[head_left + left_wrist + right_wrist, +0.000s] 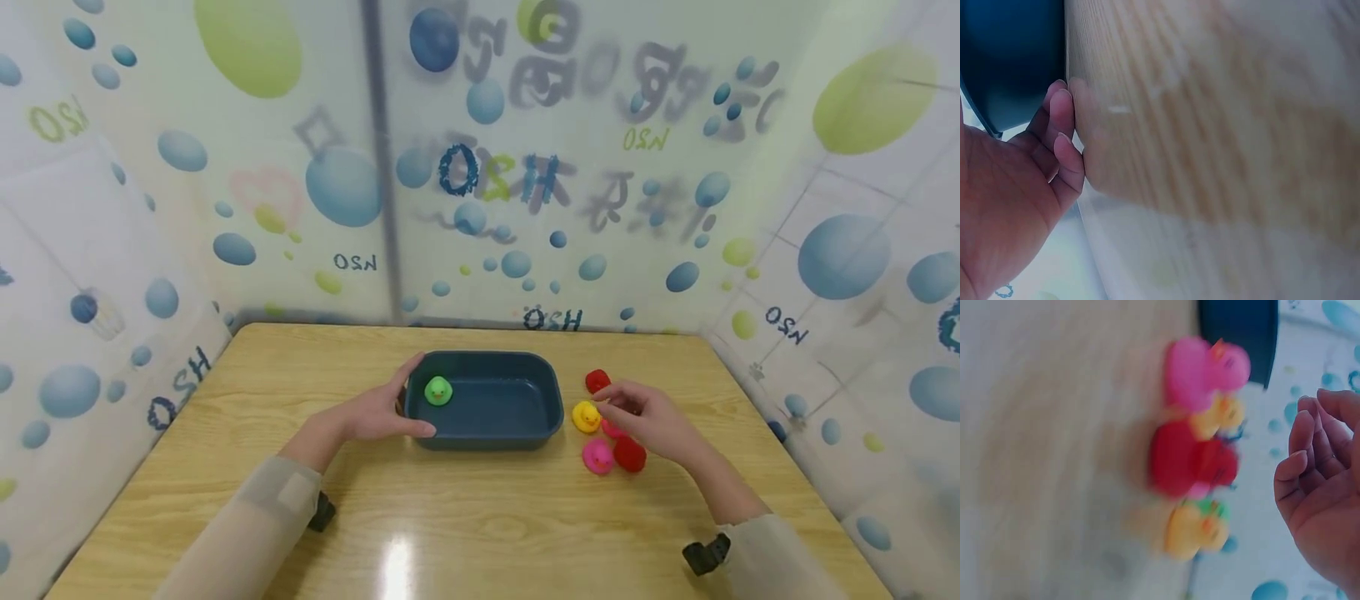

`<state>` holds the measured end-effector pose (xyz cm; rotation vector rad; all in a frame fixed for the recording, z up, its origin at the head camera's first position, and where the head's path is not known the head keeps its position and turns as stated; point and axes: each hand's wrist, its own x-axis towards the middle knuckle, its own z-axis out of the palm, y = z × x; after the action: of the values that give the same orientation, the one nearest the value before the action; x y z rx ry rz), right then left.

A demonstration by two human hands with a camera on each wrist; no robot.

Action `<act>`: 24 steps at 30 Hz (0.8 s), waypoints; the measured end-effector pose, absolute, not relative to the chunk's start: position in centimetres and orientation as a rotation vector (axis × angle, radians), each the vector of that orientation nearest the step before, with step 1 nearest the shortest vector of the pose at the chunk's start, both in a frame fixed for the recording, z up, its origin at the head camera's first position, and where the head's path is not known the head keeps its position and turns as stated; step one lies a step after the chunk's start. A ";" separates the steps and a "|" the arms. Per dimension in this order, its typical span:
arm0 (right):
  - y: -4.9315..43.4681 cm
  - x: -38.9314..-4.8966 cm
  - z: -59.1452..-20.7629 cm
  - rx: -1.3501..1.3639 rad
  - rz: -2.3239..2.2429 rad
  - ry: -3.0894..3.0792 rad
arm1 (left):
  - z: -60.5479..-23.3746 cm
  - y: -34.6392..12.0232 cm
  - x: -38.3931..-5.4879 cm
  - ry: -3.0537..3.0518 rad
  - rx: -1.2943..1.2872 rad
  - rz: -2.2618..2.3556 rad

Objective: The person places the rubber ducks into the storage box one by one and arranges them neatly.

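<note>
Forearms (247, 517) forward, left fingers (1062, 115) well apart from thumb (415, 428), right fingers (1301, 432) bent.

one basin (487, 438), two hands (378, 412) (651, 419), one table (480, 517), apparently eight toy ducks (438, 391), two per colour

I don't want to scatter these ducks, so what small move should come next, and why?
I'd probably ease the right grip onto the yellow duck nearest the bin and pinch it: that grip hangs close beside it, and looks empty in the right wrist view. The left grip spans the bin's left end, and a green duck already sits inside.
</note>
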<state>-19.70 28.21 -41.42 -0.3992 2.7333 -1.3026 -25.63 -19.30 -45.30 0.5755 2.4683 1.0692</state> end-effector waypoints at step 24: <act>37.7 -20.1 -44.8 -0.079 -1.088 2.771 | -45.2 -19.3 -25.7 2.481 0.558 1.050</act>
<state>-20.07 37.65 -44.82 -0.0794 2.7706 -1.0879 -25.73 -19.35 -45.20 0.5584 2.4805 1.0502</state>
